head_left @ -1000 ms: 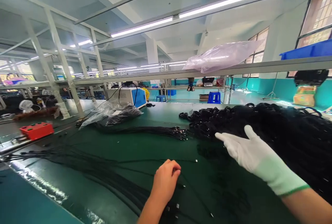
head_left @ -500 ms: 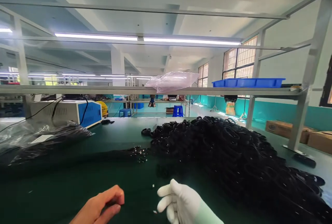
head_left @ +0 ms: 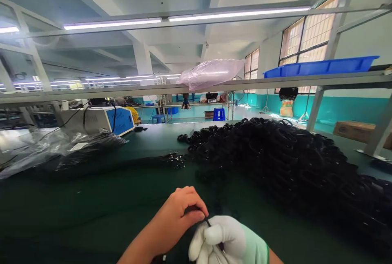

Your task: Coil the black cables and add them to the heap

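Observation:
My bare left hand [head_left: 179, 213] is closed, thumb and fingertips pinching the end of a thin black cable [head_left: 208, 222]. The white-gloved right hand [head_left: 219, 239] is closed round the same cable just to the right, so both hands nearly meet above the dark green table [head_left: 122, 207]. Most of the cable is hidden by the glove. To the right rises a large heap of coiled black cables [head_left: 275, 162]. Beyond my hands lies a bundle of straight black cables [head_left: 153, 159] with small pale tips.
At the left stand a blue-and-white machine [head_left: 119, 121] and a clear plastic bag [head_left: 98, 139] with dark contents. Across the back runs a shelf [head_left: 137, 89], bearing a pinkish plastic bag [head_left: 211, 72] and a blue tray [head_left: 321, 68]. A cardboard box [head_left: 353, 132] lies beyond at right.
My hands were apart; the left has moved right and up to meet the right, and both now grip a black cable. The view has tilted down and shifted slightly left.

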Motion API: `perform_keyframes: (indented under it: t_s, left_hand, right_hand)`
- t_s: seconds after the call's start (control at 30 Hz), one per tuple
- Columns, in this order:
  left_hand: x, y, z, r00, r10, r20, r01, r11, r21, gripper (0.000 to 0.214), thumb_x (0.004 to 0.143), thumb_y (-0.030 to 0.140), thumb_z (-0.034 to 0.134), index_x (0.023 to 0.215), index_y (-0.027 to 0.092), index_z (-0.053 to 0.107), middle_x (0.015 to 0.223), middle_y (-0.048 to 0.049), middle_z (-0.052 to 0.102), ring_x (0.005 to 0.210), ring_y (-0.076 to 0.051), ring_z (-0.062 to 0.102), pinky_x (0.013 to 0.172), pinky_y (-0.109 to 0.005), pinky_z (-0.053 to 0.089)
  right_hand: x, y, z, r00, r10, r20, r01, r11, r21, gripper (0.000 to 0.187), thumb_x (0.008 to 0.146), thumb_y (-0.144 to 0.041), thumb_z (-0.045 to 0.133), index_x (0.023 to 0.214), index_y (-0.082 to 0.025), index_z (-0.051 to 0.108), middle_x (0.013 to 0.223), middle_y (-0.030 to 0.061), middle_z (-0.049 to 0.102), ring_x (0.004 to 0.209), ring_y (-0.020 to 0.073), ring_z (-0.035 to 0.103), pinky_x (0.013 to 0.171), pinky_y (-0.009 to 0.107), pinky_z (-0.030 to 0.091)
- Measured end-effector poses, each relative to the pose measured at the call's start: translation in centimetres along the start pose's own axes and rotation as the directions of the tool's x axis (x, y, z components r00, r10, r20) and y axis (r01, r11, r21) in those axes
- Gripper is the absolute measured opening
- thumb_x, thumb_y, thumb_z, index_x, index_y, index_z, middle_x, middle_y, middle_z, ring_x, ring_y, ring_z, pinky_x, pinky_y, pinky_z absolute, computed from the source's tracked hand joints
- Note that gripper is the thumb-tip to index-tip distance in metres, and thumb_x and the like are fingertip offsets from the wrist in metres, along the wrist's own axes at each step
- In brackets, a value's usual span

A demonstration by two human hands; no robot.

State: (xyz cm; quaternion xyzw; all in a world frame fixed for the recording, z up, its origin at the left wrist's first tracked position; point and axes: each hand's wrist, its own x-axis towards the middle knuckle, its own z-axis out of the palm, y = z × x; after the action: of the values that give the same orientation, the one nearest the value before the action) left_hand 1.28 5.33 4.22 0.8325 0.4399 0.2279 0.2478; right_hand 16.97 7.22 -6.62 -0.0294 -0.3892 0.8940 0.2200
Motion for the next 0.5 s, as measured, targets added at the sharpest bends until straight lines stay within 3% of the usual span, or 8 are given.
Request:
perform_keyframes:
  t_s: [0.07, 0.2, 0.3, 0.37, 0.43, 0.5]
  left_hand:
    - [0.5, -0.3, 0.1, 0.999, 0.034, 0.025, -0.032, 0.996, -0.084, 0.016, 0.079, 0.015, 0.055, 0.076, 0.023, 0.069, 0.080, 0.0019, 0.060, 0.083, -0.014, 0.053, 0.082, -0.026, 0.039]
    - [1.6, -1.2, 1.5, 0.994, 0.106, -0.019, -0.107, 0.989, -0.097, 0.015, 0.081, 0.015, 0.058, 0.078, 0.023, 0.070, 0.083, 0.0014, 0.062, 0.087, -0.014, 0.055, 0.085, -0.026, 0.038]
    - [2.2, -2.1, 3.1, 0.991, 0.122, -0.056, -0.115, 0.988, 0.104, 0.020, 0.089, 0.017, 0.052, 0.091, 0.026, 0.070, 0.088, 0.0024, 0.067, 0.088, -0.013, 0.058, 0.086, -0.026, 0.039]
    - [2.0, -3.0, 4.0, 0.996, 0.043, -0.078, -0.019, 0.957, 0.289, 0.023, 0.092, 0.019, 0.047, 0.100, 0.027, 0.067, 0.091, 0.0014, 0.069, 0.087, -0.014, 0.061, 0.085, -0.028, 0.041]
    - [1.2, -3.9, 4.9, 0.990, -0.056, -0.132, 0.104, 0.913, 0.393, 0.024, 0.093, 0.021, 0.043, 0.097, 0.023, 0.066, 0.092, -0.0038, 0.070, 0.088, -0.020, 0.062, 0.081, -0.034, 0.043]
    - [0.0, -4.5, 6.3, 0.983, -0.120, -0.139, 0.171, 0.876, 0.451, 0.020, 0.091, 0.027, 0.047, 0.090, 0.022, 0.066, 0.088, -0.0051, 0.070, 0.082, -0.023, 0.064, 0.071, -0.033, 0.044]
  right_hand:
    - [-0.1, 0.0, 0.4, 0.999, 0.027, 0.038, -0.029, 0.998, 0.057, 0.050, 0.063, -0.033, 0.063, 0.097, 0.003, 0.066, 0.073, 0.0143, 0.070, 0.062, 0.0144, 0.066, 0.050, 0.017, 0.047]
    - [-0.2, -0.1, 0.8, 0.999, 0.009, -0.047, -0.010, 0.999, -0.032, 0.037, 0.062, -0.021, 0.065, 0.088, 0.004, 0.068, 0.067, 0.0120, 0.069, 0.052, 0.0089, 0.061, 0.044, 0.012, 0.043]
    - [-1.5, -0.2, 1.3, 0.977, -0.153, -0.145, 0.155, 0.988, 0.002, 0.035, 0.069, -0.036, 0.071, 0.080, -0.003, 0.070, 0.059, 0.0126, 0.068, 0.047, 0.0114, 0.062, 0.039, 0.012, 0.042]
    - [-3.4, -0.9, 1.2, 0.948, -0.236, -0.215, 0.259, 0.962, 0.085, 0.028, 0.075, -0.040, 0.069, 0.081, -0.013, 0.071, 0.066, 0.0123, 0.071, 0.053, 0.0162, 0.066, 0.039, 0.015, 0.045]
    - [-5.6, -2.3, 0.1, 0.875, -0.203, -0.440, 0.285, 0.950, 0.128, 0.011, 0.080, -0.029, 0.066, 0.089, -0.026, 0.071, 0.075, 0.0076, 0.073, 0.061, 0.0188, 0.069, 0.043, 0.020, 0.051]
    - [-7.2, -4.0, -1.4, 0.767, -0.193, -0.612, 0.329, 0.937, 0.116, 0.027, 0.079, -0.014, 0.064, 0.091, -0.037, 0.070, 0.075, 0.0028, 0.073, 0.060, 0.0171, 0.068, 0.049, 0.025, 0.056]
